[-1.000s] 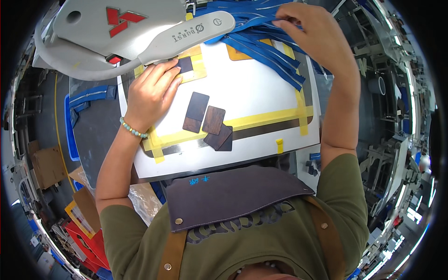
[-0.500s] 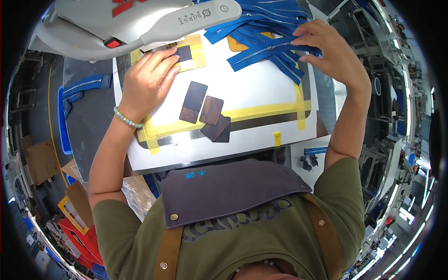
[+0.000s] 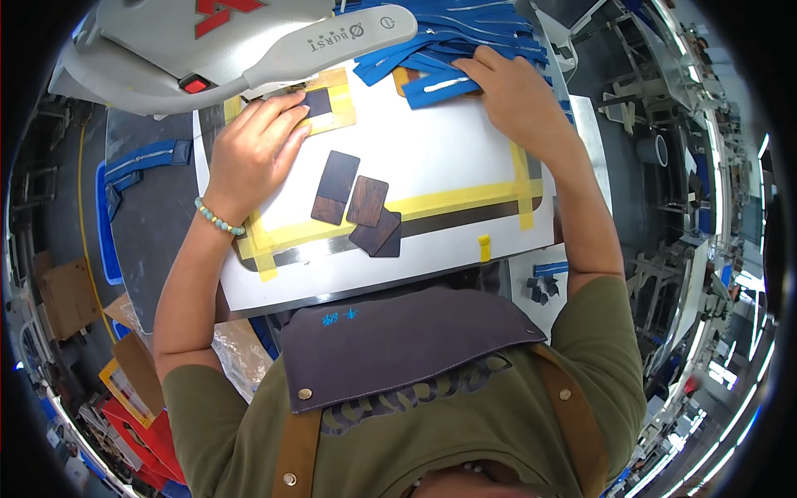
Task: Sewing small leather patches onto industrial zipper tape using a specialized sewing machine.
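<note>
My left hand (image 3: 256,151) lies with its fingers stretched out beside the grey sewing machine (image 3: 166,50). Its fingertips touch a small dark patch (image 3: 318,103) framed by a yellow-taped guide (image 3: 342,109). The spot under the machine head is partly hidden. At the right, my right hand (image 3: 521,98) is closed on a blue zipper strip (image 3: 442,88), whose free end points left. Its thumb is out of sight under the hand. Behind it spreads a pile of blue zipper strips (image 3: 473,29).
Dark and brown rectangular cards (image 3: 336,187) lie overlapping on the white work sheet (image 3: 448,158), edged with yellow tape (image 3: 440,197). A blue bin (image 3: 108,224) and another zipper piece (image 3: 149,158) are at the left. Small dark scraps (image 3: 544,289) lie at the right front.
My right hand has moved left over the zipper strips and turned palm down, covering more of the strip. My left hand stays at the patch. The whole view has shifted slightly.
</note>
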A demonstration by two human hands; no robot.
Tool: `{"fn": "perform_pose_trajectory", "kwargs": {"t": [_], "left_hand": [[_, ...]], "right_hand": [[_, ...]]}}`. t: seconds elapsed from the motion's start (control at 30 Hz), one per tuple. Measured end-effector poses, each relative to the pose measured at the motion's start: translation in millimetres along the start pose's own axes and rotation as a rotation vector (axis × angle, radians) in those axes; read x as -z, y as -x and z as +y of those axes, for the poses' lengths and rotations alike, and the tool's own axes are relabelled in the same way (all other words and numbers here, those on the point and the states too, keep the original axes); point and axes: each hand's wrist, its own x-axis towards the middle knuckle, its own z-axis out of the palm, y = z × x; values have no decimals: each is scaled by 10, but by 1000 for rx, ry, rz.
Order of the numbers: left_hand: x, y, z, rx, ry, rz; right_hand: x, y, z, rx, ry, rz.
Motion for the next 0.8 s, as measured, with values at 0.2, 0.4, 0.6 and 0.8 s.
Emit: {"fn": "perform_pose_trajectory", "kwargs": {"t": [0.2,0.4,0.6,0.8], "left_hand": [[38,14,1,20,29,-36],[48,15,18,14,37,-27],[50,4,21,15,43,-27],[48,43,-8,8,48,-27]], "right_hand": [[709,-153,308,84,138,73],[1625,-504,17,37,-167,211],[1737,-880,154,165,-214,414],[1760,-936,449,136,-394,468]]}}
